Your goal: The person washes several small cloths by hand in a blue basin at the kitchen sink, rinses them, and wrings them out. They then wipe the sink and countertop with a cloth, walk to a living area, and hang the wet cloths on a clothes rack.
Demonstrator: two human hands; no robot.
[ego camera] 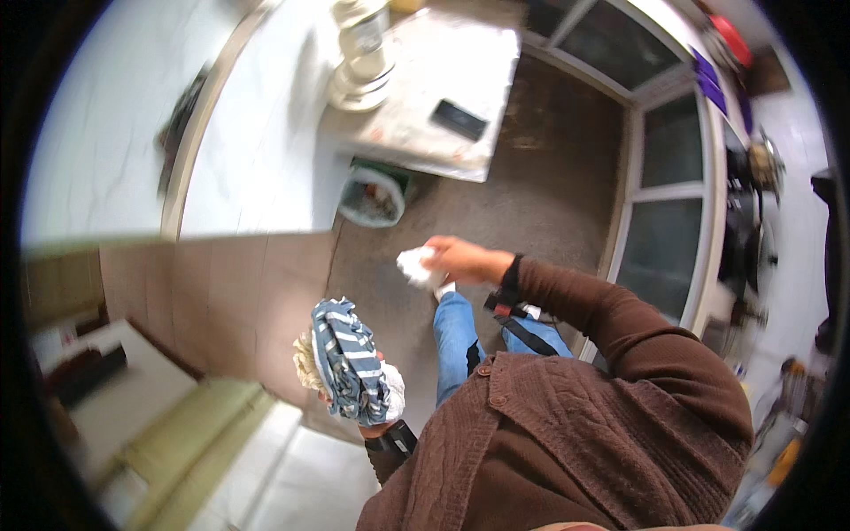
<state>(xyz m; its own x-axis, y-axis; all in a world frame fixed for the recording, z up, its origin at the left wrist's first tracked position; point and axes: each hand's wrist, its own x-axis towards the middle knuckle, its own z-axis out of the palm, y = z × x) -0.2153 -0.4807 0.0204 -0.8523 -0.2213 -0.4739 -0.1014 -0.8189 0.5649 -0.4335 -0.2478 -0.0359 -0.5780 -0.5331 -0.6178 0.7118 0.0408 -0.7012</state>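
My right hand [468, 259] is closed round a crumpled white piece [418, 265], perhaps paper or cloth, held out over the floor. Below and to the left, my left hand [378, 425] carries a bunched blue-and-white striped cloth [348, 362]. A shaggy beige cloth or mop-like piece [305, 362] and a white bunched piece [394, 391] are bundled with it. The cloths hide most of that hand's fingers. A lined waste bin [372, 199] with some refuse in it stands beyond both hands, beside the table.
A table [491, 73] bears a cream cylindrical appliance [364, 60] and a black phone-like object [459, 119]. White-framed glazed cabinet doors [664, 199] run along the right, under a counter holding a stove and pots. A green-edged surface lies at the lower left.
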